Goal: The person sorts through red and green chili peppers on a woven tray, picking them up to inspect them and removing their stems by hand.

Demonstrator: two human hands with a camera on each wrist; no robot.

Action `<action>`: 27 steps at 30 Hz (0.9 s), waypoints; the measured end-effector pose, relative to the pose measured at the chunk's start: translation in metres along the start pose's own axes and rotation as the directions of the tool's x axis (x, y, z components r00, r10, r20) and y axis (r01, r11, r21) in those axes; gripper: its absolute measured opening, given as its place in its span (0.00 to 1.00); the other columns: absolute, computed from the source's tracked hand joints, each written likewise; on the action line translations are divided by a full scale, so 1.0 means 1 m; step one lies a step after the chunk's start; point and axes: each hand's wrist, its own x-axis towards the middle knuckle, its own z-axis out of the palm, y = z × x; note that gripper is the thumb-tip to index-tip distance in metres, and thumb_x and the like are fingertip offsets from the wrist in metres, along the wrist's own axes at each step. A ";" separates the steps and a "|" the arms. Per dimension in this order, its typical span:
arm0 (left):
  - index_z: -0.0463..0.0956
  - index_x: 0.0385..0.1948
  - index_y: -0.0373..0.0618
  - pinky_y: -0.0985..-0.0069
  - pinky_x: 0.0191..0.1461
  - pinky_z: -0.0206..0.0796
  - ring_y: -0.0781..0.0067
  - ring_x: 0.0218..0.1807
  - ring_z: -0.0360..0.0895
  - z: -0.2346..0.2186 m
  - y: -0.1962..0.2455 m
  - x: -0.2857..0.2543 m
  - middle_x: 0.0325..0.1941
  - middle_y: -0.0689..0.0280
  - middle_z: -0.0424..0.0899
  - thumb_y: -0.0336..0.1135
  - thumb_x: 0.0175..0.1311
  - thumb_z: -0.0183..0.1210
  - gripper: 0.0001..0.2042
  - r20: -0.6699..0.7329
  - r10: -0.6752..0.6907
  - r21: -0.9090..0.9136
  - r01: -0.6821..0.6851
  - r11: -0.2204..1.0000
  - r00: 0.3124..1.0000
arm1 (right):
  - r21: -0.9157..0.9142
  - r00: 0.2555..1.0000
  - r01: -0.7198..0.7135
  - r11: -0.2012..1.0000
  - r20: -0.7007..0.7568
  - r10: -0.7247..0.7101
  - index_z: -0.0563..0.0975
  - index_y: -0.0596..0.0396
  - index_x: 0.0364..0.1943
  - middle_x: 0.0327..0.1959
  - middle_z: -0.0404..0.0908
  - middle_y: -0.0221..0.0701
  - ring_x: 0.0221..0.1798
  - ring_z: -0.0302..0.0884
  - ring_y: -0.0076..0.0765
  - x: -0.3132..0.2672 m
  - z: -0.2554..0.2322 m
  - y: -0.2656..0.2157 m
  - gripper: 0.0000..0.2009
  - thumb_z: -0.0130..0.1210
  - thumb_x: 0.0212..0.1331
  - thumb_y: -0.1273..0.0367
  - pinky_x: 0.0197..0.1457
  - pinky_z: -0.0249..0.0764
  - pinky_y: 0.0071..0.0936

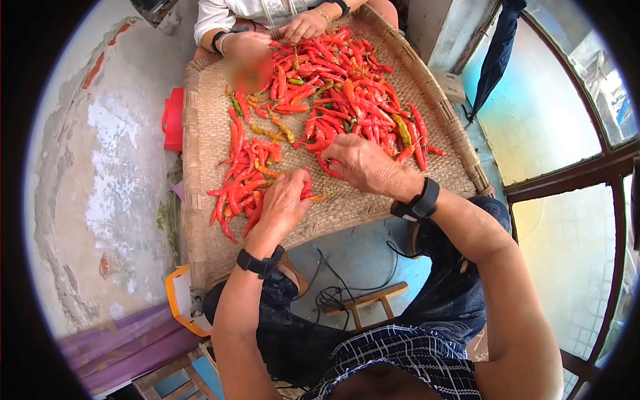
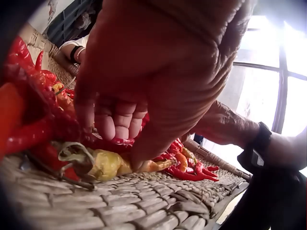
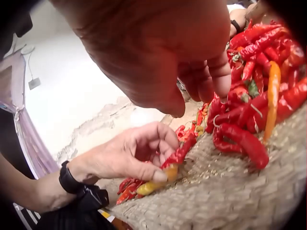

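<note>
My left hand (image 1: 283,199) grips a wrinkled red chili pepper (image 3: 181,152) low over the near left of a woven tray (image 1: 320,223). Under its thumb in the left wrist view lies a yellow chili pepper (image 2: 108,164) with a dry stem. My right hand (image 1: 363,167) hovers at the near edge of the big chili pile (image 1: 353,87), fingers bent downward. The right wrist view shows a gap between its thumb and fingers, with nothing in it. Left of it sits a smaller heap of red chilies (image 1: 243,183).
Across the tray, another person's hand (image 1: 303,27) works at the pile's far side. A few yellowish chilies (image 1: 270,133) lie between the heaps. Below are a wooden stool (image 1: 367,298) and black cables (image 1: 333,293). A wall stands left, windows right.
</note>
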 end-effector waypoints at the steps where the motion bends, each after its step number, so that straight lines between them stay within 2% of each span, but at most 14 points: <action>1: 0.65 0.42 0.41 0.64 0.46 0.67 0.56 0.43 0.74 -0.002 0.002 0.000 0.36 0.57 0.75 0.24 0.45 0.62 0.20 -0.020 0.030 -0.117 -0.032 0.993 0.999 | 0.016 1.000 0.013 1.000 0.018 -0.013 0.75 0.58 0.41 0.39 0.74 0.41 0.44 0.74 0.49 -0.002 0.005 -0.002 0.12 0.56 0.50 0.74 0.47 0.73 0.39; 2: 0.65 0.42 0.41 0.64 0.46 0.67 0.56 0.43 0.74 -0.002 0.005 0.000 0.36 0.57 0.75 0.24 0.45 0.62 0.20 -0.020 0.029 -0.117 -0.031 0.993 0.999 | 0.016 1.000 0.013 1.000 0.018 -0.014 0.75 0.58 0.41 0.39 0.74 0.41 0.44 0.74 0.49 -0.005 0.012 -0.001 0.12 0.56 0.50 0.74 0.47 0.73 0.39; 4: 0.65 0.42 0.41 0.66 0.47 0.67 0.58 0.44 0.74 -0.003 0.011 0.002 0.36 0.57 0.75 0.23 0.45 0.61 0.20 -0.060 0.087 -0.253 -0.100 0.962 0.994 | -0.048 0.994 0.092 0.995 0.065 -0.089 0.75 0.58 0.43 0.41 0.73 0.42 0.44 0.74 0.50 -0.006 0.021 0.000 0.14 0.56 0.49 0.75 0.47 0.73 0.38; 6: 0.65 0.42 0.41 0.65 0.48 0.67 0.57 0.45 0.74 -0.002 0.014 0.002 0.37 0.56 0.75 0.23 0.45 0.61 0.20 -0.083 0.104 -0.291 -0.123 0.949 0.991 | -0.069 0.995 0.083 0.994 0.057 -0.079 0.75 0.58 0.40 0.40 0.73 0.41 0.43 0.75 0.49 -0.008 0.023 0.000 0.12 0.55 0.48 0.75 0.44 0.74 0.38; 8: 0.65 0.42 0.41 0.65 0.48 0.67 0.57 0.46 0.75 -0.001 0.014 0.000 0.38 0.55 0.75 0.23 0.46 0.60 0.19 -0.097 0.114 -0.333 -0.140 0.932 0.989 | -0.157 0.988 0.058 0.986 0.148 -0.034 0.74 0.57 0.35 0.40 0.73 0.39 0.43 0.75 0.47 -0.008 0.021 -0.001 0.08 0.55 0.48 0.74 0.40 0.74 0.38; 12: 0.64 0.43 0.40 0.63 0.47 0.67 0.52 0.45 0.75 0.001 0.007 -0.003 0.39 0.54 0.75 0.24 0.48 0.59 0.19 -0.089 0.167 -0.214 -0.182 0.960 0.982 | -0.260 0.986 0.132 0.957 0.130 -0.100 0.74 0.56 0.31 0.34 0.74 0.38 0.38 0.76 0.47 -0.006 0.011 -0.005 0.06 0.55 0.48 0.72 0.36 0.74 0.39; 14: 0.64 0.43 0.40 0.62 0.46 0.68 0.49 0.44 0.74 0.003 0.000 -0.007 0.39 0.54 0.75 0.24 0.49 0.58 0.18 -0.098 0.187 -0.139 -0.200 0.970 0.977 | -0.304 0.961 0.018 0.953 0.269 0.068 0.74 0.56 0.31 0.29 0.76 0.39 0.33 0.77 0.49 -0.006 0.005 -0.002 0.05 0.54 0.49 0.71 0.35 0.74 0.41; 15: 0.65 0.42 0.40 0.61 0.44 0.67 0.48 0.43 0.74 0.004 -0.003 -0.007 0.38 0.54 0.75 0.24 0.49 0.58 0.17 -0.061 0.165 -0.117 -0.171 0.978 0.984 | -0.256 0.964 -0.008 0.967 0.253 0.075 0.74 0.57 0.31 0.25 0.76 0.41 0.31 0.77 0.51 -0.006 0.000 0.001 0.06 0.55 0.50 0.70 0.34 0.73 0.41; 20: 0.70 0.37 0.38 0.59 0.41 0.66 0.46 0.39 0.74 -0.001 -0.001 -0.005 0.35 0.52 0.76 0.25 0.50 0.58 0.11 0.050 0.096 -0.055 -0.093 0.994 0.994 | -0.109 0.988 -0.068 0.992 0.128 0.082 0.76 0.56 0.34 0.27 0.78 0.43 0.32 0.77 0.52 0.003 -0.027 0.021 0.07 0.55 0.52 0.69 0.35 0.72 0.41; 22: 0.72 0.33 0.37 0.59 0.40 0.66 0.45 0.38 0.74 -0.001 0.000 -0.005 0.33 0.51 0.76 0.26 0.50 0.58 0.09 0.044 0.083 -0.062 -0.081 0.995 0.996 | -0.059 0.956 -0.245 0.968 -0.182 0.230 0.75 0.57 0.33 0.28 0.78 0.43 0.34 0.77 0.53 0.010 -0.041 0.020 0.08 0.56 0.52 0.68 0.37 0.73 0.43; 23: 0.72 0.33 0.37 0.59 0.40 0.66 0.45 0.38 0.74 -0.001 -0.001 -0.006 0.33 0.51 0.76 0.26 0.50 0.58 0.09 0.046 0.083 -0.063 -0.080 0.995 0.995 | -0.229 0.911 -0.209 0.951 -0.398 0.105 0.74 0.57 0.36 0.29 0.77 0.41 0.36 0.75 0.52 0.009 -0.043 0.022 0.10 0.57 0.51 0.69 0.39 0.73 0.42; 24: 0.72 0.33 0.37 0.58 0.40 0.66 0.45 0.38 0.74 -0.001 -0.001 -0.006 0.33 0.51 0.76 0.26 0.50 0.58 0.09 0.048 0.091 -0.075 -0.088 0.993 0.995 | -0.228 0.911 -0.212 0.950 -0.397 0.108 0.74 0.57 0.36 0.29 0.77 0.41 0.36 0.75 0.52 0.008 -0.042 0.022 0.10 0.57 0.51 0.69 0.39 0.73 0.42; 26: 0.72 0.33 0.37 0.58 0.40 0.66 0.44 0.38 0.74 0.000 -0.003 -0.006 0.32 0.51 0.76 0.26 0.51 0.58 0.09 0.048 0.099 -0.085 -0.095 0.992 0.994 | -0.363 0.925 -0.090 0.928 -0.376 -0.057 0.74 0.56 0.37 0.30 0.76 0.40 0.37 0.74 0.51 0.008 -0.037 0.021 0.12 0.59 0.49 0.69 0.40 0.73 0.41; 27: 0.72 0.33 0.37 0.59 0.40 0.66 0.44 0.38 0.74 0.002 -0.005 -0.006 0.32 0.51 0.77 0.26 0.51 0.57 0.08 0.045 0.098 -0.096 -0.094 0.991 0.994 | -0.278 0.979 -0.021 0.960 -0.199 -0.036 0.74 0.56 0.36 0.30 0.76 0.40 0.37 0.75 0.49 0.002 -0.031 0.020 0.12 0.59 0.48 0.69 0.38 0.74 0.42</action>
